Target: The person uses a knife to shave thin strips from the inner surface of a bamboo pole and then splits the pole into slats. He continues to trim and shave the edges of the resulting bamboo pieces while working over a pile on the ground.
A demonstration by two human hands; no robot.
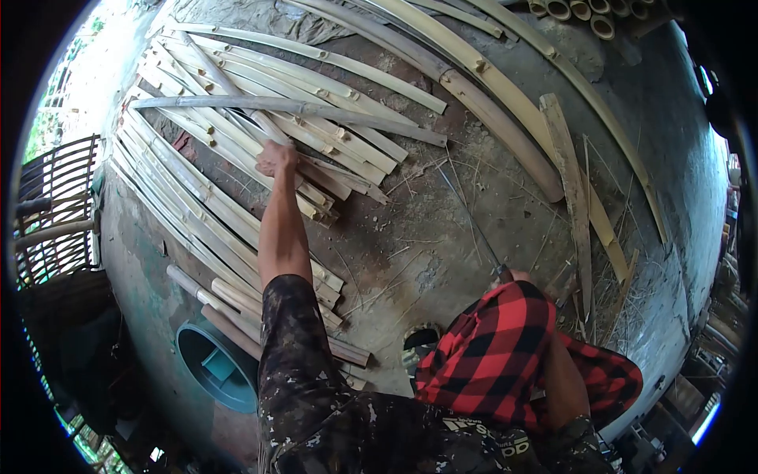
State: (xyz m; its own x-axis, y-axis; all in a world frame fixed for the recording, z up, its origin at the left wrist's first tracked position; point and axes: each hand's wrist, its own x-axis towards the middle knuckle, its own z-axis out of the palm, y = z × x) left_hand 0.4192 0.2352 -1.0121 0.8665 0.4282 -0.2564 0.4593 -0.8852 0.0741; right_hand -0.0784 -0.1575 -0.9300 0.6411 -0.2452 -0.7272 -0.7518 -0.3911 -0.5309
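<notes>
My left hand reaches forward with its fingers closed round a greyish bamboo strip, over a fanned pile of split bamboo. Another grey strip lies across the pile just beyond the hand. Near my knee, my right hand is mostly hidden by red-and-black checked cloth. It is closed on the handle of a long, thin metal blade, whose far end points towards the pile.
Long bamboo lengths curve across the upper right. A weathered board lies beside thin shavings. Short bamboo pieces lie next to a round blue-green tub at lower left. Cut bamboo tubes are stacked at the top right.
</notes>
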